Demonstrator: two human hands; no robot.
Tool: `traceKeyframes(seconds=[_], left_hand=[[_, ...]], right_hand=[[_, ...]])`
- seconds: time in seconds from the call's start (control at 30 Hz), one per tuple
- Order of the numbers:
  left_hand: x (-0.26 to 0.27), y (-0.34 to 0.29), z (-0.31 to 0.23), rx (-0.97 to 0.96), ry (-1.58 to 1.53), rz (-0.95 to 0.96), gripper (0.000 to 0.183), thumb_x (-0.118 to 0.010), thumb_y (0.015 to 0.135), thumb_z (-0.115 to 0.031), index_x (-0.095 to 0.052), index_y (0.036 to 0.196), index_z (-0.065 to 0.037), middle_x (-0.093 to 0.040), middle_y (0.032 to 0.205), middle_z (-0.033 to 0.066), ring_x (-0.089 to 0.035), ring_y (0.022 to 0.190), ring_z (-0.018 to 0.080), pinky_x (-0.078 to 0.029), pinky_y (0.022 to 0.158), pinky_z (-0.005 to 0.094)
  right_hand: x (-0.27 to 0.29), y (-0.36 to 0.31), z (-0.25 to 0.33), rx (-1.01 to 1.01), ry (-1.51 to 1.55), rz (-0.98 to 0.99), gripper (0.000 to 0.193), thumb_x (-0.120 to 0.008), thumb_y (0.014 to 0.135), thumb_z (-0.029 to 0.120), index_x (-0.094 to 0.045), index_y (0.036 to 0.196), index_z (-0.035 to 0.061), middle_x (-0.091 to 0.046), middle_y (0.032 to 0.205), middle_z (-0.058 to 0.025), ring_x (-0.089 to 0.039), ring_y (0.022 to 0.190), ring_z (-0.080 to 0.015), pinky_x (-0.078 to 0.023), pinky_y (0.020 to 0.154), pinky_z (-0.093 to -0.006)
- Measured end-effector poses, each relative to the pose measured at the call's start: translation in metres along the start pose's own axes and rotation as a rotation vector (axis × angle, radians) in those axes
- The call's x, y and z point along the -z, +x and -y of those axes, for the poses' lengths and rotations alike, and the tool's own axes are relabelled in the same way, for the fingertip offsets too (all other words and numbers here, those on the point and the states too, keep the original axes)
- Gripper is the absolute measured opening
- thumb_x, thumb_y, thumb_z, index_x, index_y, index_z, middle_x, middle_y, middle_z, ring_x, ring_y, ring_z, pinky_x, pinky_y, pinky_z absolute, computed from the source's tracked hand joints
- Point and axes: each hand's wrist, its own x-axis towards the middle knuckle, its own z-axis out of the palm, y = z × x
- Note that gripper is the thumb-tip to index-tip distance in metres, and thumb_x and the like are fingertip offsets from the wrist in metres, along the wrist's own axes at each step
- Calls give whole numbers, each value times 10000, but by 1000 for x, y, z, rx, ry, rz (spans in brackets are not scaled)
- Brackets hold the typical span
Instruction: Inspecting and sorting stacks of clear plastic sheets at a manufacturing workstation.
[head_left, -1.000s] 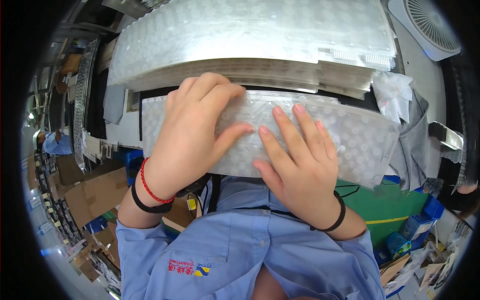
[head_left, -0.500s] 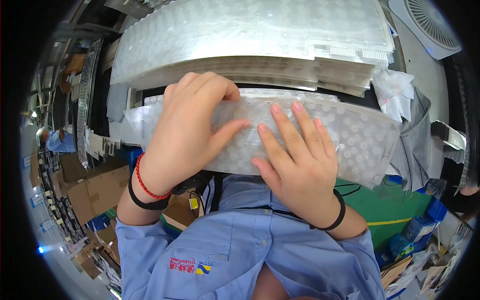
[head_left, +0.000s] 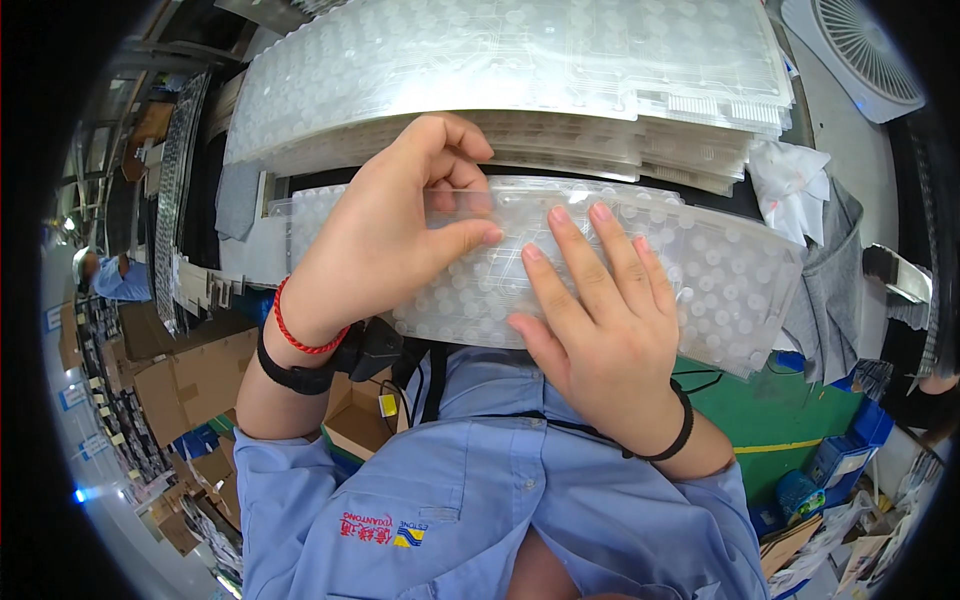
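Note:
A translucent membrane sheet with pale round dots and fine printed lines lies crosswise in front of me. My right hand rests flat on its middle, fingers spread, holding nothing. Over the sheet's left part, my left hand is bent, with a clear film between its thumb and curled fingers. Some of its fingertips show through that film. Where the film ends and the dotted sheet begins is hard to make out. Just beyond both hands stands a tall stack of similar membrane sheets.
A white fan stands at the far right. Nearer are a crumpled white bag and a grey cloth. Grey cloth also lies at the left. Cardboard boxes and blue bins sit lower down. Another person is far left.
My left hand has lifted slightly, its fingers now curled behind the clear film with the thumb in front. My right hand stays almost in place on the sheet.

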Motion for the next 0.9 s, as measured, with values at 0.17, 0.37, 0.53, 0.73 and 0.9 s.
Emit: traceKeyframes(seconds=[0.17, 0.37, 0.53, 0.73, 0.9], left_hand=[[1, 0, 3, -20, -26, 11, 477, -732, 779, 23, -462, 1168, -37, -578, 880, -6, -515, 843, 77, -418, 794, 239], [3, 0, 3, -41, -5, 33, 477, -731, 786, 8, -462, 1179, -25, -554, 875, -11, -487, 826, 78, -407, 777, 237], [3, 1, 4, -60, -95, 23, 424, -700, 830, -15, -468, 1185, 0, -552, 883, -8, -486, 830, 75, -412, 778, 232], [4, 2, 1, 42, -150, -6, 290, -609, 917, -47, -481, 1170, 18, -545, 920, -5, -481, 849, 61, -413, 771, 216], [5, -1, 5, -45, -185, 9, 271, -606, 911, -32, -487, 1152, 8, -528, 923, -16, -467, 845, 54, -407, 768, 205]], right_hand=[[1, 0, 1, -3, -11, 5, 470, -760, 702, 316, -681, 1121, 118, -584, 1328, -86, -521, 1257, -302, -371, 1039, -434], [0, 0, 1, -3, -23, 9, 470, -763, 698, 323, -683, 1116, 122, -585, 1328, -81, -524, 1256, -298, -366, 1043, -428], [0, 1, 2, -9, -24, -3, 458, -765, 693, 315, -688, 1103, 124, -593, 1320, -75, -530, 1250, -291, -363, 1047, -421], [0, 0, 2, -3, -31, -12, 458, -765, 691, 313, -689, 1100, 123, -593, 1321, -77, -532, 1247, -293, -363, 1045, -421], [2, 0, 2, 5, -19, 1, 458, -746, 732, 328, -680, 1137, 122, -579, 1340, -93, -515, 1265, -316, -373, 1034, -451]])
